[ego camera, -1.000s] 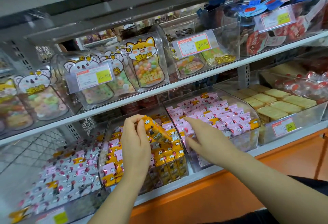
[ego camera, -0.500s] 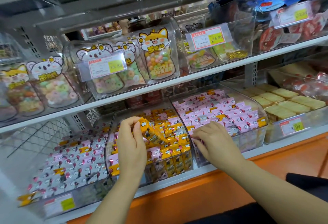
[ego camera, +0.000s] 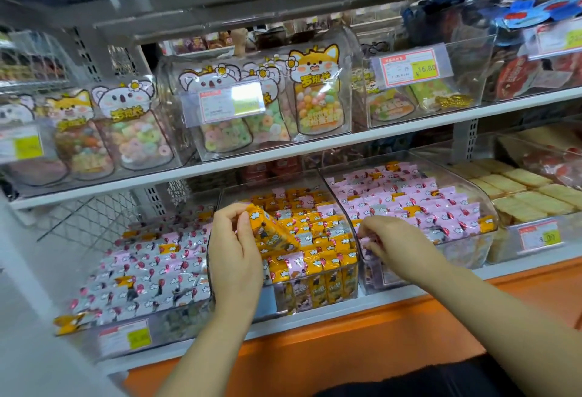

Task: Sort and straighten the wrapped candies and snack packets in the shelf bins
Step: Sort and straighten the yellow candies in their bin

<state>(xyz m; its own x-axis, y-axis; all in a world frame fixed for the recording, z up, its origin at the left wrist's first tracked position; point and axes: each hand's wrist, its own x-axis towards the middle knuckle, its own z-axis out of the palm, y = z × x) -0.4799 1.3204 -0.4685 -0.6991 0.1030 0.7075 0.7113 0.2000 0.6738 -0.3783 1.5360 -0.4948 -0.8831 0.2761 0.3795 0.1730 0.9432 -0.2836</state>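
Note:
Three clear bins of wrapped candies stand on the lower shelf. The middle bin (ego camera: 352,283) holds mostly yellow candies with a few pink ones. My left hand (ego camera: 234,251) is over its left side, shut on a bunch of yellow wrapped candies (ego camera: 271,231) held tilted above the pile. The right bin (ego camera: 466,248) holds mostly pink candies (ego camera: 419,201) with some yellow ones. My right hand (ego camera: 396,247) rests at that bin's front left corner, fingers curled onto pink candies; whether it grips one is unclear. The left bin (ego camera: 176,321) holds grey and pink candies.
The upper shelf (ego camera: 283,151) carries clear bins of animal-shaped candy bags (ego camera: 318,97) with price tags. A bin of pale wafer packs (ego camera: 516,198) stands far right on the lower shelf. An orange ledge (ego camera: 362,340) runs below the shelf edge.
My right hand has curled its fingers and drawn toward the front left corner of the pink bin. The left hand still holds the yellow candies in the same spot.

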